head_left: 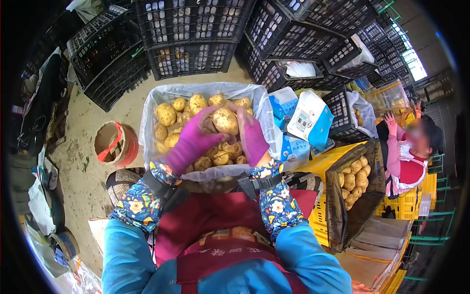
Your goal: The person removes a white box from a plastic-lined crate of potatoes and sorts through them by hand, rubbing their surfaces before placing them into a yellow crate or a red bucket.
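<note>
My left hand, in a purple glove, is closed around one side of a large potato. On the other side my right hand, gloved alike, presses against the same potato, so both hands hold it. They are above a crate lined with white plastic, which contains several loose potatoes of mixed sizes. Part of the pile is hidden beneath my hands and forearms.
A red bucket stands left of the lined crate. Stacked black crates rise behind it. Blue and white packets lie to the right, near a yellow crate and a bag of potatoes. Another person sits at far right.
</note>
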Available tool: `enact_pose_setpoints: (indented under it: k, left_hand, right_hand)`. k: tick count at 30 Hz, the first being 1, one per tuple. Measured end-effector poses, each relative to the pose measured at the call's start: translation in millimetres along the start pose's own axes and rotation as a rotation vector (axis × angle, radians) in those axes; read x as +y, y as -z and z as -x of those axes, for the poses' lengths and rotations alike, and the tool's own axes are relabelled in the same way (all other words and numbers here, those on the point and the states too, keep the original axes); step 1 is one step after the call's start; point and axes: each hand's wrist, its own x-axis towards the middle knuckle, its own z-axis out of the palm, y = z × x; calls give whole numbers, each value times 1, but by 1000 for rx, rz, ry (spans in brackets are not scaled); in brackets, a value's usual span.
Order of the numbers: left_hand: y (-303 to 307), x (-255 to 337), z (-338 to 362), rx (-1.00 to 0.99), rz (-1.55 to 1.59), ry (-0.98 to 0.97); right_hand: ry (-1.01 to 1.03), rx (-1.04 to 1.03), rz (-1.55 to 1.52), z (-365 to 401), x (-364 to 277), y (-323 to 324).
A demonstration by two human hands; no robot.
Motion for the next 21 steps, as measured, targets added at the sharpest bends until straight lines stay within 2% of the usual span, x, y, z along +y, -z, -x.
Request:
enact_pose_setpoints:
  k: [1, 3, 5, 6, 9, 12, 15, 16, 18, 21]
  left_hand:
    - [2, 3, -2, -33, 131, 77]
    - [3, 13, 1, -107, 404, 247]
    - [-1, 9, 3, -112, 411, 156]
    - [-3, 6, 5, -114, 416, 113]
    - [-4, 6, 7, -130, 546, 237]
    - [9, 23, -3, -207, -271, 395]
    - [9, 34, -2, -203, -213, 384]
    - [5, 30, 0, -163, -174, 294]
    - [-5, 12, 11, -76, -95, 123]
    - [-7, -4, 9, -63, -75, 80]
  right_hand:
    - [42, 37, 13, 2, -1, -1]
    - [-12, -76, 21, 14, 4, 2]
    - [-8, -31, -79, 11, 5, 5]
    - [-119, -48, -108, 10, 6, 7]
    - [-440, -108, -198, 2, 8, 14]
    - [-8, -5, -194, 8, 3, -3]
    - [256, -73, 116, 13, 1, -4]
    - [74, -41, -2, 12, 0, -2]
    - [-87, 20, 22, 11, 22, -3]
    - [-250, -33, 83, 5, 29, -3]
